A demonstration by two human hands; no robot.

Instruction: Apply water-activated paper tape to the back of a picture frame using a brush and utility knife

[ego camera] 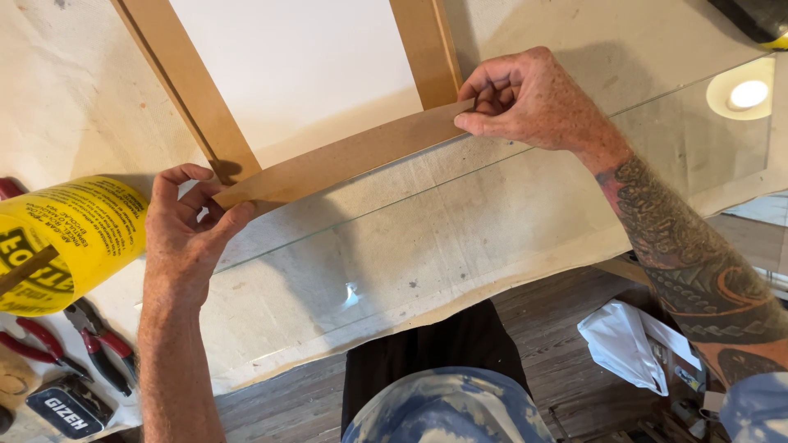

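A thin brown board strip (345, 156) lies slanted across the lower ends of a wooden frame (190, 86) on the paper-covered table. My left hand (187, 230) pinches the strip's left end. My right hand (525, 100) grips its right end, by the frame's right rail (427, 49). A clear glass pane (460, 238) lies flat under the strip and reaches toward me over the table edge. A white panel (295, 66) shows inside the frame.
A yellow cylinder container (66, 242) lies at the left. Red-handled pliers (98, 344) and a small black case (70, 406) sit below it. A white plastic bag (624, 340) lies on the wooden floor at right. A lamp's reflection (743, 94) shines in the glass.
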